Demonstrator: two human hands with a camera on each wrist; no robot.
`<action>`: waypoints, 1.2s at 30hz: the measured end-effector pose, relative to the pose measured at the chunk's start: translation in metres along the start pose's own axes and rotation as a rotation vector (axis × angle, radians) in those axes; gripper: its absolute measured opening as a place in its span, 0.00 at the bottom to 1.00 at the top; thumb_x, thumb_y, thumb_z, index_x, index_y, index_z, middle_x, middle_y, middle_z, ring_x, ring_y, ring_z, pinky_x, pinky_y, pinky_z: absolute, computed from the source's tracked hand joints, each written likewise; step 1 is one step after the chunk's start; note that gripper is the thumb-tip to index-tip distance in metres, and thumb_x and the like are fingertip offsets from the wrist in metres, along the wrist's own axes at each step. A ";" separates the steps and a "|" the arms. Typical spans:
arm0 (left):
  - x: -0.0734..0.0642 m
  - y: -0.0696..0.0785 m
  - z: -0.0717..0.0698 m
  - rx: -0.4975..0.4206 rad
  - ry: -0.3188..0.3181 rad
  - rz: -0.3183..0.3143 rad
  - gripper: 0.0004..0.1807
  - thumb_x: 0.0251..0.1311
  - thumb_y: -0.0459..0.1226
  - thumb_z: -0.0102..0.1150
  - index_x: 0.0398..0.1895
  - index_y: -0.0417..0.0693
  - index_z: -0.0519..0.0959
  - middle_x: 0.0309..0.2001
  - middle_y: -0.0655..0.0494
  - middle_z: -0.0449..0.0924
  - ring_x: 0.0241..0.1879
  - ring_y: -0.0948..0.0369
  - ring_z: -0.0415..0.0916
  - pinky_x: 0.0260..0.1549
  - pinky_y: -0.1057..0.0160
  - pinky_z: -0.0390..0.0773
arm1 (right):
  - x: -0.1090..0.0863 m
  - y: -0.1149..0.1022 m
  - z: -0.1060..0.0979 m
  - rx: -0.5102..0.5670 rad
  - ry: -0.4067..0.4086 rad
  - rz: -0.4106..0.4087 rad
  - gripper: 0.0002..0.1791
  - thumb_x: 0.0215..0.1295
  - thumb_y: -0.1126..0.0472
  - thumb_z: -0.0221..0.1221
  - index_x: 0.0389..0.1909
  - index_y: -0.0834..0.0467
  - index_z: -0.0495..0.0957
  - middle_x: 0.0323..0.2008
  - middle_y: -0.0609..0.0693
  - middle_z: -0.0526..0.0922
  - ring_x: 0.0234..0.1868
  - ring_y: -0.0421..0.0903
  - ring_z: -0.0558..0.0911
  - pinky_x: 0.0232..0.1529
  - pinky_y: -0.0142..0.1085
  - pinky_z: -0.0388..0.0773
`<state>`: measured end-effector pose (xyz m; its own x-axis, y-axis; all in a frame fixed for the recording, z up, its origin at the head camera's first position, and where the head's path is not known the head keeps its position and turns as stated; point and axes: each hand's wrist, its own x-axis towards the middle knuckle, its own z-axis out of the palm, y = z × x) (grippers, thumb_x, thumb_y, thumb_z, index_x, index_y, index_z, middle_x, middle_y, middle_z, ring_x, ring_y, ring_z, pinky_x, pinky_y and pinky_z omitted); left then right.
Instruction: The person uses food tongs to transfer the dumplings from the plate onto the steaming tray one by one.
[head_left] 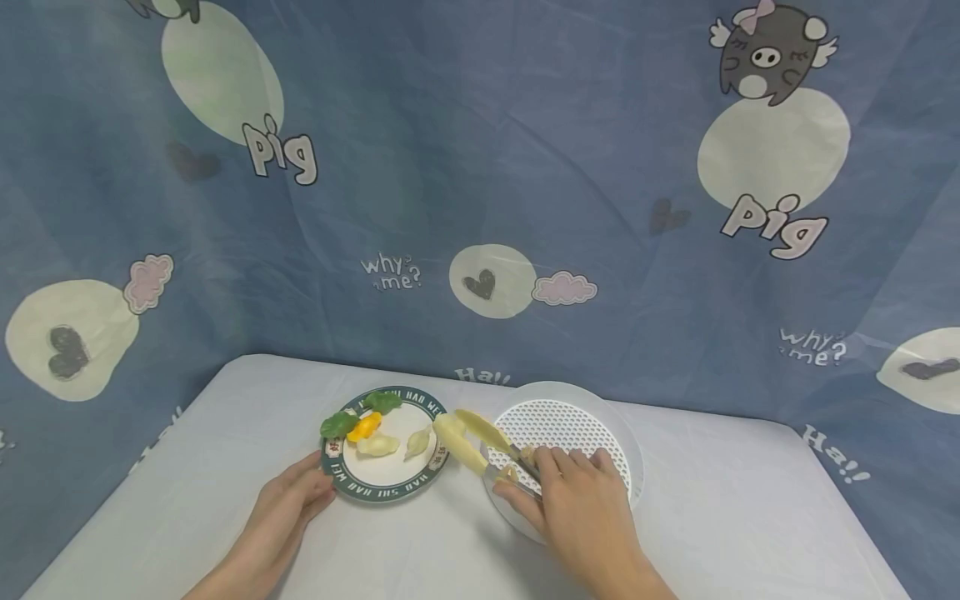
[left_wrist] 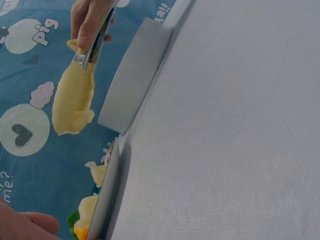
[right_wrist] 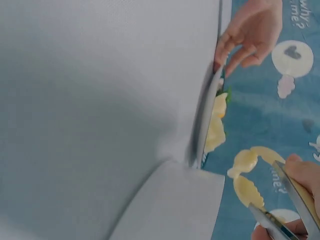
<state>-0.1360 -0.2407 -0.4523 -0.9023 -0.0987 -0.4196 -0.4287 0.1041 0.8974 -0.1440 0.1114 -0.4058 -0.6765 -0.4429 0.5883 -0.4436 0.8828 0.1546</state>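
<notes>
My right hand [head_left: 588, 508] grips metal tongs [right_wrist: 295, 195] with yellow spoon-shaped tips. Between those tips sits a pale yellow dumpling-shaped piece [right_wrist: 245, 161], held above the surface between the plate and the strainer. My left hand [head_left: 288, 500] holds the left rim of a round plate [head_left: 382, 493], white with a green lettered border. On the plate lie green pieces [head_left: 339, 424], an orange piece [head_left: 365, 427] and two pale yellow dumpling-shaped pieces [head_left: 377, 446]. Beneath the right hand stands a round white strainer [head_left: 555, 417] with a perforated base, its front part hidden by that hand.
A white cloth [head_left: 735, 500] covers the table. Behind it hangs a blue curtain [head_left: 480, 167] printed with pigs, hearts and lettering. The strainer's tall side wall [left_wrist: 137, 75] stands to the right of the plate.
</notes>
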 end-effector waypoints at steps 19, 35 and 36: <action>0.001 0.000 -0.003 0.019 0.001 -0.001 0.44 0.75 0.38 0.44 0.86 0.29 0.38 0.86 0.26 0.38 0.85 0.34 0.49 0.83 0.48 0.63 | -0.011 0.033 -0.010 -0.052 -0.045 0.116 0.31 0.65 0.27 0.63 0.34 0.53 0.81 0.20 0.44 0.78 0.21 0.41 0.72 0.28 0.32 0.55; 0.001 -0.001 -0.001 0.018 0.006 -0.002 0.43 0.75 0.37 0.42 0.85 0.27 0.38 0.86 0.25 0.39 0.85 0.34 0.50 0.83 0.47 0.64 | -0.011 0.030 -0.016 -0.040 -0.101 0.160 0.35 0.65 0.24 0.61 0.37 0.55 0.82 0.21 0.45 0.78 0.22 0.41 0.70 0.29 0.32 0.55; 0.001 -0.001 -0.001 0.020 0.007 -0.002 0.43 0.75 0.37 0.42 0.85 0.27 0.38 0.86 0.25 0.39 0.85 0.33 0.50 0.84 0.46 0.63 | -0.011 0.029 -0.016 -0.038 -0.105 0.162 0.35 0.65 0.24 0.61 0.36 0.55 0.81 0.21 0.44 0.77 0.22 0.41 0.70 0.29 0.32 0.55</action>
<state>-0.1361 -0.2416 -0.4532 -0.9012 -0.1061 -0.4202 -0.4312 0.1234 0.8938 -0.1401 0.1443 -0.3947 -0.7958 -0.3068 0.5222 -0.3029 0.9482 0.0954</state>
